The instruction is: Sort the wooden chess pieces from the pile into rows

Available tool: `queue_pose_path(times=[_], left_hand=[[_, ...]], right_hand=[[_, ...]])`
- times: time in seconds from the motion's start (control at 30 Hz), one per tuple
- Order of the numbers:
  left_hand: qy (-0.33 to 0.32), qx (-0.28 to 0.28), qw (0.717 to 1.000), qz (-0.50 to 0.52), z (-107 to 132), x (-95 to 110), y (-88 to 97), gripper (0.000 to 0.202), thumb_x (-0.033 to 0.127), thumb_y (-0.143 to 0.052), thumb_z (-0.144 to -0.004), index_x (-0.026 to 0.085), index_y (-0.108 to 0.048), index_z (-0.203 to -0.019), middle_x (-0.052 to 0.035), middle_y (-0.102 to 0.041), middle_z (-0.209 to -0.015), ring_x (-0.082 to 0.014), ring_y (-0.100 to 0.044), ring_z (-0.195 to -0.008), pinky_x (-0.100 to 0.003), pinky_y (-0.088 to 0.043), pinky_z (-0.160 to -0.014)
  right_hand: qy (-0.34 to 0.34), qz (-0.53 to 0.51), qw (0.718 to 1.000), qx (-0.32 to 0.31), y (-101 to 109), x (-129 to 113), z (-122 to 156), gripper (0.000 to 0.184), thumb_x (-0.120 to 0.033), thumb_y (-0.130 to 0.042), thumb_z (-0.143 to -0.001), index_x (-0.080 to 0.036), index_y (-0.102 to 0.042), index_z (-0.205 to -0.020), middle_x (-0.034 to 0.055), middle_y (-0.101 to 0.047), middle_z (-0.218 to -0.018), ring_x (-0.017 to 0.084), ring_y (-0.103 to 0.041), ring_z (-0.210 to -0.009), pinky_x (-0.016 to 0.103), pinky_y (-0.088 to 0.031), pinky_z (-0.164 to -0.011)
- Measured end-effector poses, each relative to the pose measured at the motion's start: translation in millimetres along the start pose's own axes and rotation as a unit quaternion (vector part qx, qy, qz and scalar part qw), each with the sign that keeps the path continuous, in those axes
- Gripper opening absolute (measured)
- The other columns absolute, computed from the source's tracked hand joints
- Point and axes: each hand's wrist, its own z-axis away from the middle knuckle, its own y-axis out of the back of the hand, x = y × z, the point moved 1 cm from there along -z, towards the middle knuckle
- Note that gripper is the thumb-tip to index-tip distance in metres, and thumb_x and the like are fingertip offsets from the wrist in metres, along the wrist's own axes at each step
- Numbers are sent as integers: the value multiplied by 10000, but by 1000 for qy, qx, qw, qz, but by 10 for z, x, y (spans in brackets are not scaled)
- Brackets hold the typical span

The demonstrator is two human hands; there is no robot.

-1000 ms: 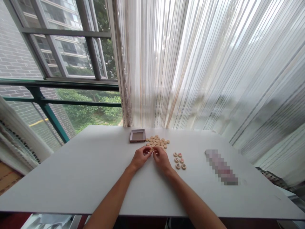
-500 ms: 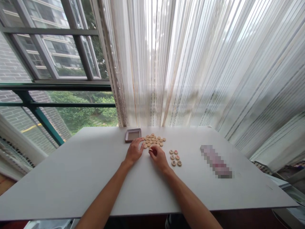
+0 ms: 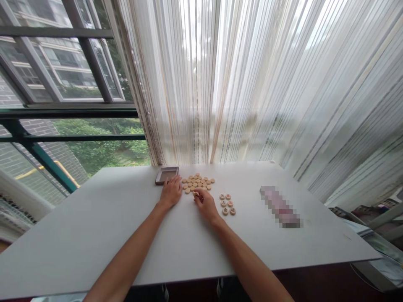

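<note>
A cluster of several round wooden game pieces [image 3: 198, 183] lies blank side up near the far edge of the white table [image 3: 94, 226]. My left hand [image 3: 171, 192] rests flat on the table with its fingers out, touching the cluster's left edge. My right hand [image 3: 204, 203] is pinched on one wooden piece [image 3: 195, 194] at the cluster's near edge. A smaller group of several pieces with marked faces up [image 3: 227, 203] lies just right of my right hand.
A small dark square box [image 3: 166, 175] sits left of the cluster by the window. A blurred pinkish oblong thing [image 3: 280, 206] lies on the table's right part. Sheer striped curtains hang behind the table. The window frame and railing are at the left.
My hands were together pinching at the cluster's near edge. The left hand has since moved left and flattened beside the cluster. The right hand stays pinched on a piece. The camera has shifted.
</note>
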Motion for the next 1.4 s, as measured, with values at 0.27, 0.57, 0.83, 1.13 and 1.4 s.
queue_pose_path(times=[0.27,0.57,0.83,1.13,1.4], left_hand=[[-68,-24,994,84,77,286,-113,417,259,-376,-962,159,-517,-1341,-107,-522,-1432,-230,-415,-1373,-443,-303,-1173],[-53,0,996,69,211,336,-90,406,247,-429,-941,171,-499,-1333,-115,-490,-1449,-255,-398,-1385,-449,-302,-1175],[-26,-5,997,77,128,276,-140,352,298,-460,-946,152,-561,-1250,-136,-574,-1343,-263,-495,-1291,-451,-355,-1136],[-74,41,979,185,240,559,129,264,258,-461,-964,196,-622,-1164,-95,-632,-1214,-242,-544,-1203,-455,-408,-1089],[47,-4,930,365,382,703,98,239,320,-560,-922,220,-634,-1127,-58,-723,-1024,-201,-701,-902,-325,-572,-817]], right_hand=[[-11,-51,999,12,-8,34,-5,285,-198,-405,-913,-221,-600,-1119,73,-644,-1093,155,-706,-768,312,-592,-766],[-16,-45,999,15,-5,36,-5,279,-207,-429,-904,-214,-599,-1125,83,-644,-1109,163,-713,-780,324,-596,-782],[-22,-57,998,19,-3,47,-21,275,-192,-451,-881,-204,-612,-1104,85,-644,-1099,167,-713,-776,329,-595,-773],[-21,-83,996,19,4,32,-25,281,-190,-481,-868,-211,-611,-1116,72,-666,-1082,174,-722,-787,325,-603,-764],[-25,-60,998,12,43,1,-19,311,-195,-518,-876,-235,-632,-1161,69,-698,-1117,202,-713,-918,354,-581,-848]])
